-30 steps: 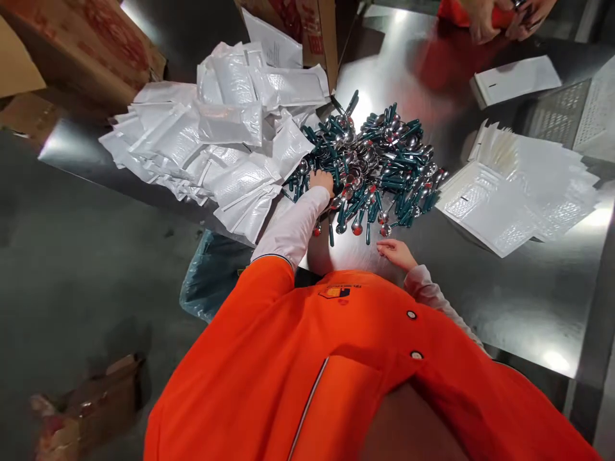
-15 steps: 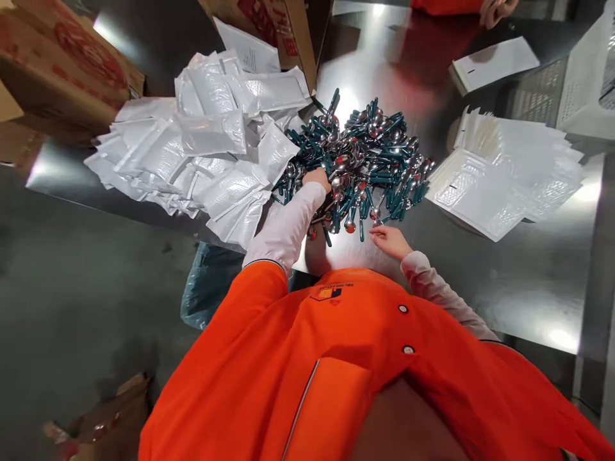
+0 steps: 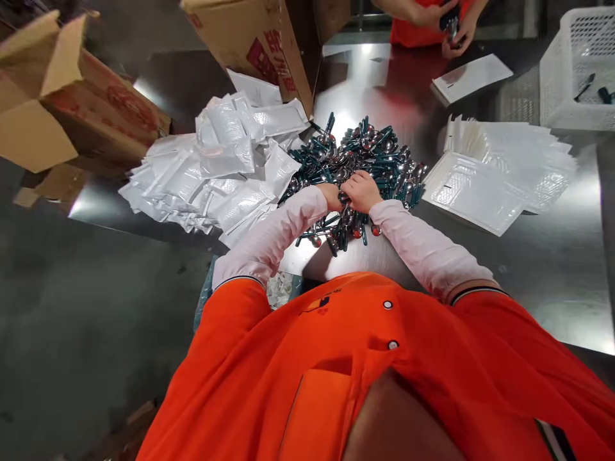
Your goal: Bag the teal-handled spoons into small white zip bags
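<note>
A heap of metal spoons with dark green handles (image 3: 396,153) lies on the steel table. At its near side my two hands meet. My left hand (image 3: 331,195) is closed around spoons, its fingertips mostly hidden. Curled over the same spoons from the right is my right hand (image 3: 361,191), its fingers closed at the left hand's fingers. Just how many spoons are between them I cannot make out. More loose spoons (image 3: 356,232) lie below my hands, some with red spots on their bowls.
Left of the spoons is a pile of filled white bubble mailers (image 3: 225,160); to the right, a stack of flat mailers (image 3: 490,186). Cardboard boxes (image 3: 250,38) stand at the back left, a white plastic basket (image 3: 552,96) at the right. Across the table a co-worker's hands (image 3: 456,32) hold something dark.
My right hand has moved up and left from the near edge of the heap to meet my left hand. My left hand has shifted slightly right. The co-worker's hands show more fully.
</note>
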A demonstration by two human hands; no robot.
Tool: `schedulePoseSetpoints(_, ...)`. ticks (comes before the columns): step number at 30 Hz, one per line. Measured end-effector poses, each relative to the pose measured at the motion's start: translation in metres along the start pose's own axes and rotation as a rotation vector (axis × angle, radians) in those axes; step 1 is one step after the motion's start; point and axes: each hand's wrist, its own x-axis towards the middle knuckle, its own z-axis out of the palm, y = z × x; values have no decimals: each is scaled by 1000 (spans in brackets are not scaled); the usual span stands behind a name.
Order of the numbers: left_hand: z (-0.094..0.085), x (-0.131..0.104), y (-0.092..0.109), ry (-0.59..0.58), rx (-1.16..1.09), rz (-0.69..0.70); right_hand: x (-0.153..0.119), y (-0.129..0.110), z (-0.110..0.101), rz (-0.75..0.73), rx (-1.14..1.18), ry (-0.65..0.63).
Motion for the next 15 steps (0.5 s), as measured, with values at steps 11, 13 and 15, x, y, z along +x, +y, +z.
schedulePoseSetpoints(11, 20, -50, 17, 213, -1347, 126, -12, -46, -30, 637, 127, 0)
schedulePoseSetpoints(13, 60, -39, 34, 431, -1438, -19, -16, -67, -32, 647, 136, -75)
schedulePoseSetpoints(15, 83, -32, 44, 528, -1546, -189, -29, -80, -31, 630, 185, -82)
